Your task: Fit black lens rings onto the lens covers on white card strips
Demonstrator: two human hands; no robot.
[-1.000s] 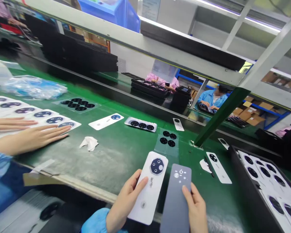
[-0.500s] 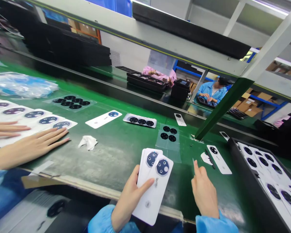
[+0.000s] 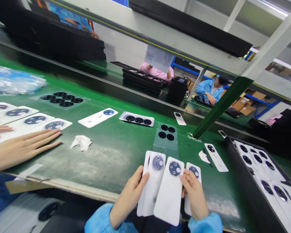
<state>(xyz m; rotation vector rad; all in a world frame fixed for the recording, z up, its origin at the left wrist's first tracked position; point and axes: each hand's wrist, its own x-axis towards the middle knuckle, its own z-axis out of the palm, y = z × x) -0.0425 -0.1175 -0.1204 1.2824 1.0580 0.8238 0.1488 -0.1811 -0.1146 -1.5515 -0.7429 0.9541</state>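
Observation:
My left hand (image 3: 129, 194) is closed on a fanned stack of white phone back covers (image 3: 153, 186), each with a round dark camera ring near its top. My right hand (image 3: 194, 192) grips the front cover (image 3: 170, 194) of the fan by its right edge, thumb on its face. Another white cover (image 3: 193, 171) shows partly behind my right fingers. All of this hovers over the near edge of the green conveyor belt (image 3: 116, 155).
A co-worker's hands (image 3: 21, 145) lie flat on a row of white covers (image 3: 26, 121) at the left. On the belt lie loose covers (image 3: 97, 117), sheets of black lens rings (image 3: 167, 132), and a crumpled wipe (image 3: 81, 142). A black tray of covers (image 3: 262, 168) stands at right.
My right hand came in from the belt and took hold of the fan's front cover. The stack has spread wider. The view has shifted to the right.

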